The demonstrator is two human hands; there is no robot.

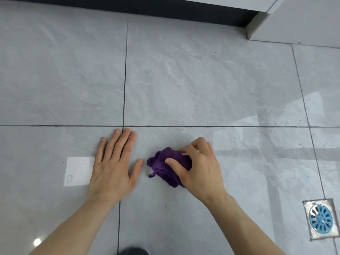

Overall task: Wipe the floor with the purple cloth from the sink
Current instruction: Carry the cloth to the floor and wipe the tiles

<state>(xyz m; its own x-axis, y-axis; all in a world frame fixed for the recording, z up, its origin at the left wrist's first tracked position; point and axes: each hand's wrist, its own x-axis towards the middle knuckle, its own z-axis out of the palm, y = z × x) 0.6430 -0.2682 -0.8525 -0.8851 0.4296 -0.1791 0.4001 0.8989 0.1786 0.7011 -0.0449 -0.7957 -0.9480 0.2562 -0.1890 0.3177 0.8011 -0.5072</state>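
A crumpled purple cloth (pixel 161 163) lies on the grey tiled floor (pixel 202 80), a small loop sticking out at its lower left. My right hand (pixel 200 166) presses down on it, thumb and fingers closed around the bunched fabric, hiding its right part. My left hand (pixel 114 162) rests flat on the floor just left of the cloth, fingers spread, palm down, holding nothing. The thumb tip of that hand is a short gap from the cloth's edge.
A round blue floor drain (pixel 321 219) in a square metal frame sits at the lower right. A dark baseboard (pixel 128 8) runs along the far wall, with a white cabinet corner (pixel 294 21) at the upper right. A dark shoe tip (pixel 133 251) shows at the bottom edge.
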